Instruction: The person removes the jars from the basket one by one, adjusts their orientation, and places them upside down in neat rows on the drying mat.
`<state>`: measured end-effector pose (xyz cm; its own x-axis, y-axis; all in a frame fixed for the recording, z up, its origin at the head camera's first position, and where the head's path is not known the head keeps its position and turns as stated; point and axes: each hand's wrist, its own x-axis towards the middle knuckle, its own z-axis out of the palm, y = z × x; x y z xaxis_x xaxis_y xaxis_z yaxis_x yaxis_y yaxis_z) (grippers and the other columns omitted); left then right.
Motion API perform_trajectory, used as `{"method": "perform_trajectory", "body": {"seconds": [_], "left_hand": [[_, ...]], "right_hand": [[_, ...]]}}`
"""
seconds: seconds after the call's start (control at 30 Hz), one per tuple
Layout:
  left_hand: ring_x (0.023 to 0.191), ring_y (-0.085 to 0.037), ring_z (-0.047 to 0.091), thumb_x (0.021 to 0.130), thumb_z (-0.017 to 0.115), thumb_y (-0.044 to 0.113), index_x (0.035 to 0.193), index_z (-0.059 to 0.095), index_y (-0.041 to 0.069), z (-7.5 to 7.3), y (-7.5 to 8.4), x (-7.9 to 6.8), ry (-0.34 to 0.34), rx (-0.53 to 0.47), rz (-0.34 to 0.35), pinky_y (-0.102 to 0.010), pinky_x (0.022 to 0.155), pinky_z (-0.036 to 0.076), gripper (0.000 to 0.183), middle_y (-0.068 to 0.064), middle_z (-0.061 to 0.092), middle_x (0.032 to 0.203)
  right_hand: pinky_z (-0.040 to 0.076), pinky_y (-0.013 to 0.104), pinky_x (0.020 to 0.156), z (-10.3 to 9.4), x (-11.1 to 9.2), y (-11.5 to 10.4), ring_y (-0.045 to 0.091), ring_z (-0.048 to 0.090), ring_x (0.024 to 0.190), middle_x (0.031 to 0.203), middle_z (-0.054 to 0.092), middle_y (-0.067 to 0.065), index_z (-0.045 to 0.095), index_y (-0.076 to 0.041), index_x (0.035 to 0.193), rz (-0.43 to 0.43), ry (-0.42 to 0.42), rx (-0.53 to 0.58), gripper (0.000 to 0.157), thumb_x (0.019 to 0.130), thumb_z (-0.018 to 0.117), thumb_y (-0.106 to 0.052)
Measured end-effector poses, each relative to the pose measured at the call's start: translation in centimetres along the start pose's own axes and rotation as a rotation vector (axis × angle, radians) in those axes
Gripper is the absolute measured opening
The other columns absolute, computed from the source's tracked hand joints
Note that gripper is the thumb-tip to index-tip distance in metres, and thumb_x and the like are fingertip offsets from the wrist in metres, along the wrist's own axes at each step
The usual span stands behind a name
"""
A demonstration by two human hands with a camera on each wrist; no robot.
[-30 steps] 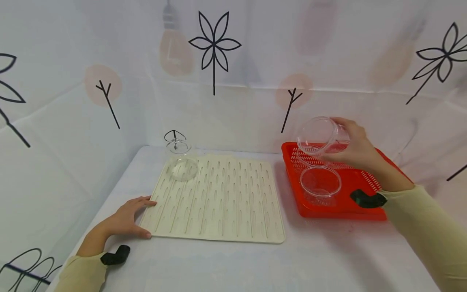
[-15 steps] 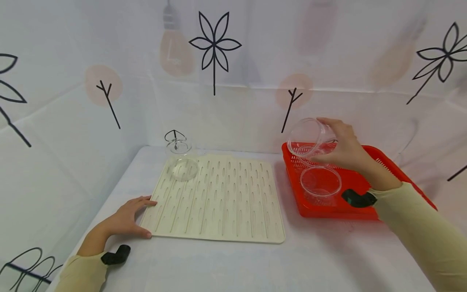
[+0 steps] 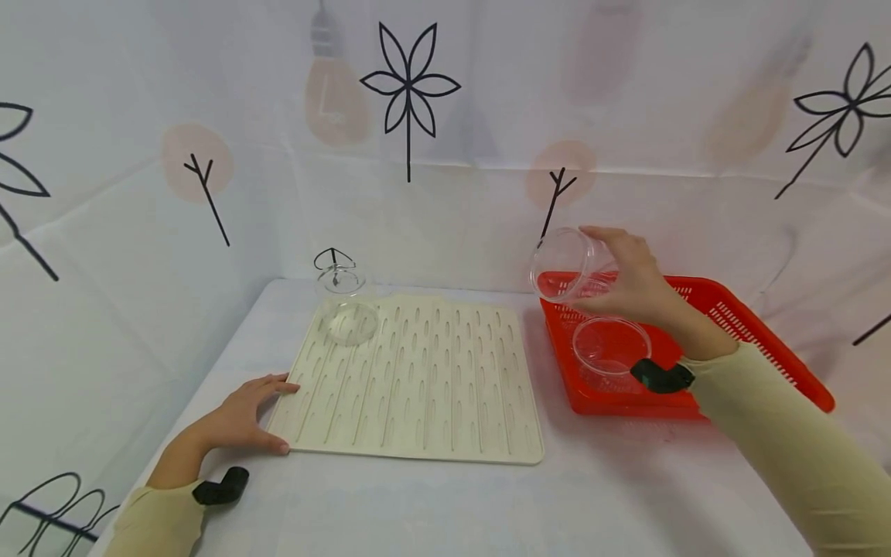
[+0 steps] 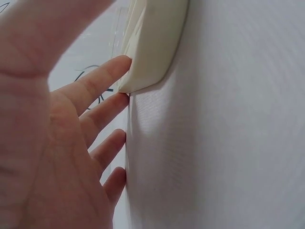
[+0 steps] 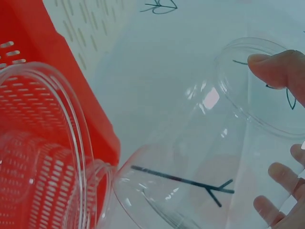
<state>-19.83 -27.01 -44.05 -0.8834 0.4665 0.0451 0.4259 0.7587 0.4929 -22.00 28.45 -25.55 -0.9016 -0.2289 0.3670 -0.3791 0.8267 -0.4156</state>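
My right hand [image 3: 633,282] grips a clear plastic jar [image 3: 564,264] on its side, mouth toward the left, above the back left of a red basket [image 3: 710,298]. In the right wrist view the thumb lies at one end of the jar [image 5: 205,114], the fingers along its far side. Inside the basket stands another clear jar [image 3: 612,348], its round rim up. My left hand [image 3: 237,418] rests at the left edge of a cream ridged mat [image 3: 418,387], thumb by the front corner. In the left wrist view its fingertips [image 4: 123,62] touch the mat's edge.
A clear jar [image 3: 350,325] stands at the mat's back left corner, narrow end up. White cloth covers the table [image 3: 445,510]. Behind it hangs a white printed curtain [image 3: 452,224], close to the back of mat and basket.
My right hand has carried the clear jar leftward over the basket, toward its left edge, still on its side. The left hand and the mat have stayed put.
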Motion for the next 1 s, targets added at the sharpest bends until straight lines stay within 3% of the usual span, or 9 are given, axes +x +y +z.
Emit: {"method": "perform_trajectory", "body": {"seconds": [0.33, 0.63, 0.87, 1.0], "left_hand": [[0.124, -0.049, 0.029, 0.057, 0.085, 0.047, 0.126, 0.054, 0.004, 0.0, 0.0, 0.0, 0.002, -0.009, 0.011, -0.065, 0.095, 0.025, 0.087, -0.028, 0.038, 0.137], [0.123, -0.049, 0.030, 0.061, 0.082, 0.048, 0.126, 0.053, 0.004, 0.0, 0.4, 0.1, 0.001, 0.010, -0.011, -0.065, 0.094, 0.027, 0.083, -0.028, 0.039, 0.136], [0.121, -0.050, 0.033, 0.068, 0.078, 0.047, 0.127, 0.052, 0.001, 0.2, 0.8, 0.5, 0.036, 0.044, -0.038, -0.065, 0.093, 0.028, 0.079, -0.029, 0.041, 0.133], [0.121, -0.049, 0.033, 0.069, 0.078, 0.046, 0.128, 0.051, 0.001, 0.2, 1.2, 0.8, 0.068, 0.043, -0.043, -0.064, 0.094, 0.028, 0.078, -0.029, 0.043, 0.132]], "right_hand": [[0.033, 0.065, 0.087, 1.2, 0.6, -0.4, 0.036, 0.026, 0.123, 0.139, 0.035, 0.014, 0.034, -0.013, 0.141, -0.060, 0.004, 0.019, 0.093, 0.064, 0.086, -0.019], [0.035, 0.064, 0.088, 2.2, 0.9, -1.1, 0.034, 0.024, 0.126, 0.141, 0.033, 0.011, 0.032, -0.015, 0.143, -0.054, -0.022, 0.038, 0.093, 0.066, 0.085, -0.018], [0.032, 0.066, 0.090, 3.1, 0.8, -1.5, 0.034, 0.023, 0.125, 0.141, 0.032, 0.012, 0.032, -0.016, 0.143, -0.036, -0.034, 0.056, 0.092, 0.067, 0.084, -0.017], [0.037, 0.064, 0.088, 3.4, 0.8, -1.7, 0.033, 0.024, 0.124, 0.141, 0.032, 0.012, 0.032, -0.018, 0.142, -0.026, -0.045, 0.065, 0.092, 0.067, 0.084, -0.017]]}}
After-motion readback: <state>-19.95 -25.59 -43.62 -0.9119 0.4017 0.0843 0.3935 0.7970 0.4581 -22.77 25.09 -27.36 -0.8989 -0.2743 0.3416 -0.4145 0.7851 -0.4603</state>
